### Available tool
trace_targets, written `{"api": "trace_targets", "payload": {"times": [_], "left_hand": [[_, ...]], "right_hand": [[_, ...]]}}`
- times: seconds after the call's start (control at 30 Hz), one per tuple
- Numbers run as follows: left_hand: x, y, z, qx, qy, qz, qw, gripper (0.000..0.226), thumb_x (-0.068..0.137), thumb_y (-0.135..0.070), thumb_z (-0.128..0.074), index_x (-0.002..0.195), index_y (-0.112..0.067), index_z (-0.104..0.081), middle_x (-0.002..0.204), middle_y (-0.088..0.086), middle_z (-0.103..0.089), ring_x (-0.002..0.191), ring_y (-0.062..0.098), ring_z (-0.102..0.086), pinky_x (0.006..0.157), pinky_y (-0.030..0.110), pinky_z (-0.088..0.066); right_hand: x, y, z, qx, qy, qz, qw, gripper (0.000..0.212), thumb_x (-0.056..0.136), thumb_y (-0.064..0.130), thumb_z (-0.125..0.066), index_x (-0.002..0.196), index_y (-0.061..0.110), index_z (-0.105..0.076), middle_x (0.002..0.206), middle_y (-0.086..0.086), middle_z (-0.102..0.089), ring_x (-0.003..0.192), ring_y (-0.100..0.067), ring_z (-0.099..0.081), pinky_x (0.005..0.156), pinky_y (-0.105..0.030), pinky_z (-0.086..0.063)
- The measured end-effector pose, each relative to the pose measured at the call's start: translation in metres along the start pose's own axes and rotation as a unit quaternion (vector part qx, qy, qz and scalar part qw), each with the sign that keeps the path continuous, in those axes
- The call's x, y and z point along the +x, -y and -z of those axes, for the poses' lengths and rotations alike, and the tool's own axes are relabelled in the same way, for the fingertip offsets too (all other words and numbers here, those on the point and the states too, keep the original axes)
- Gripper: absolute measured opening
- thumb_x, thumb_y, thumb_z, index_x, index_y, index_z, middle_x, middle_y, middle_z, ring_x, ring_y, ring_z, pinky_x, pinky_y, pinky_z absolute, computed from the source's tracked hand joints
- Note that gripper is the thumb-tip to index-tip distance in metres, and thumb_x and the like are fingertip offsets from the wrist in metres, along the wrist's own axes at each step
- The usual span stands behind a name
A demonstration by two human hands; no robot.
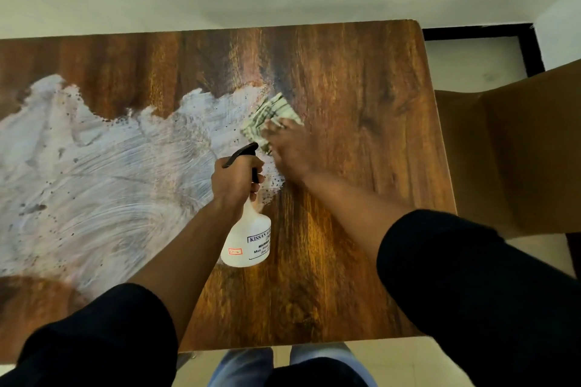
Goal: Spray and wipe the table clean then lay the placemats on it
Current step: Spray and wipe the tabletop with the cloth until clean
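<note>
A dark wooden table (345,78) fills the view, its left and middle part covered with a smeared whitish wet film (103,173). My left hand (234,179) grips the neck of a white spray bottle (246,240) with a black trigger head, held above the table near its middle. My right hand (290,148) presses a green-and-white checked cloth (270,111) flat on the table at the right edge of the wet film; the hand is motion-blurred. No placemats are in view.
A brown chair back (509,151) stands close to the table's right edge. A pale wall runs along the table's far side. The near edge is by my legs, over a light tiled floor (393,352).
</note>
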State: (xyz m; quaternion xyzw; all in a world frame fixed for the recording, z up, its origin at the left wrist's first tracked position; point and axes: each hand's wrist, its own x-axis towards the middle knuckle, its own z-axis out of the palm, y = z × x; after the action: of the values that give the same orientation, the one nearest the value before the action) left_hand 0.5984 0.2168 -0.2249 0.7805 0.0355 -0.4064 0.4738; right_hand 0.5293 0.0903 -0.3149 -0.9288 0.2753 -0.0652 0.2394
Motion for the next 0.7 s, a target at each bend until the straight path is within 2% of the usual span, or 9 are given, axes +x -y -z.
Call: {"api": "trace_targets", "payload": {"times": [0.07, 0.13, 0.23, 0.33, 0.47, 0.57, 0.63, 0.7], "left_hand": [[-0.005, 0.004, 0.002, 0.006, -0.004, 0.006, 1.0, 0.016, 0.086, -0.007, -0.066, 0.097, -0.012, -0.076, 0.061, 0.012, -0.065, 0.043, 0.018, -0.045, 0.043, 0.028, -0.036], [-0.014, 0.008, 0.006, 0.005, -0.001, 0.007, 1.0, 0.016, 0.086, -0.007, -0.066, 0.094, -0.016, -0.076, 0.061, 0.012, -0.064, 0.044, 0.018, -0.045, 0.043, 0.028, -0.036], [-0.024, 0.015, 0.012, 0.005, 0.003, 0.006, 1.0, 0.02, 0.086, -0.005, -0.065, 0.093, -0.02, -0.076, 0.063, 0.013, -0.064, 0.045, 0.018, -0.046, 0.044, 0.027, -0.037], [-0.033, 0.024, 0.02, 0.005, 0.005, 0.002, 1.0, 0.028, 0.085, -0.006, -0.065, 0.098, -0.029, -0.076, 0.063, 0.011, -0.064, 0.044, 0.016, -0.047, 0.045, 0.026, -0.038], [-0.045, 0.033, 0.032, -0.002, 0.005, -0.001, 1.0, 0.025, 0.086, -0.005, -0.064, 0.085, -0.028, -0.074, 0.063, 0.011, -0.063, 0.05, 0.02, -0.048, 0.046, 0.028, -0.038], [-0.05, 0.041, 0.043, -0.005, 0.004, 0.001, 1.0, 0.022, 0.086, -0.005, -0.065, 0.087, -0.022, -0.077, 0.063, 0.012, -0.063, 0.05, 0.021, -0.047, 0.045, 0.029, -0.038], [-0.051, 0.047, 0.054, -0.007, -0.001, 0.004, 1.0, 0.025, 0.086, -0.005, -0.065, 0.095, -0.025, -0.078, 0.063, 0.011, -0.064, 0.049, 0.02, -0.049, 0.044, 0.029, -0.039], [-0.05, 0.053, 0.067, -0.005, -0.014, 0.011, 1.0, 0.023, 0.084, -0.007, -0.066, 0.094, -0.023, -0.079, 0.063, 0.011, -0.067, 0.049, 0.021, -0.051, 0.045, 0.029, -0.04]], "right_hand": [[-0.016, -0.006, -0.007, 0.017, 0.034, 0.036, 0.999, 0.047, 0.096, 0.016, -0.06, 0.142, 0.024, -0.058, 0.152, 0.004, -0.051, 0.144, -0.024, -0.04, 0.116, -0.049, -0.035], [-0.03, -0.021, 0.001, 0.029, 0.039, 0.023, 0.999, 0.048, 0.097, 0.025, -0.061, 0.144, 0.03, -0.056, 0.153, 0.01, -0.049, 0.146, -0.021, -0.038, 0.117, -0.049, -0.034], [-0.043, -0.052, 0.019, 0.022, -0.028, -0.087, 0.996, 0.046, 0.098, 0.027, -0.061, 0.143, 0.031, -0.054, 0.15, 0.007, -0.052, 0.143, -0.021, -0.041, 0.119, -0.046, -0.032], [-0.053, -0.076, 0.037, 0.013, -0.104, -0.213, 0.971, 0.045, 0.098, 0.021, -0.06, 0.143, 0.023, -0.057, 0.15, 0.003, -0.054, 0.143, -0.022, -0.042, 0.118, -0.042, -0.033], [-0.056, -0.048, 0.037, 0.037, -0.116, -0.275, 0.954, 0.043, 0.099, 0.017, -0.06, 0.141, 0.017, -0.059, 0.152, -0.002, -0.051, 0.146, -0.026, -0.038, 0.121, -0.043, -0.03], [-0.068, 0.002, 0.014, 0.058, -0.106, -0.247, 0.961, 0.048, 0.096, 0.006, -0.061, 0.138, 0.029, -0.06, 0.15, 0.001, -0.053, 0.145, -0.025, -0.04, 0.122, -0.038, -0.026], [-0.08, 0.041, -0.005, 0.067, -0.084, -0.173, 0.979, 0.051, 0.092, -0.001, -0.062, 0.134, 0.027, -0.064, 0.146, -0.002, -0.058, 0.141, -0.028, -0.047, 0.12, -0.039, -0.029], [-0.096, 0.075, -0.028, 0.049, -0.047, -0.062, 0.996, 0.051, 0.085, -0.005, -0.065, 0.13, 0.019, -0.069, 0.14, -0.007, -0.063, 0.134, -0.033, -0.054, 0.115, -0.046, -0.041]]}}
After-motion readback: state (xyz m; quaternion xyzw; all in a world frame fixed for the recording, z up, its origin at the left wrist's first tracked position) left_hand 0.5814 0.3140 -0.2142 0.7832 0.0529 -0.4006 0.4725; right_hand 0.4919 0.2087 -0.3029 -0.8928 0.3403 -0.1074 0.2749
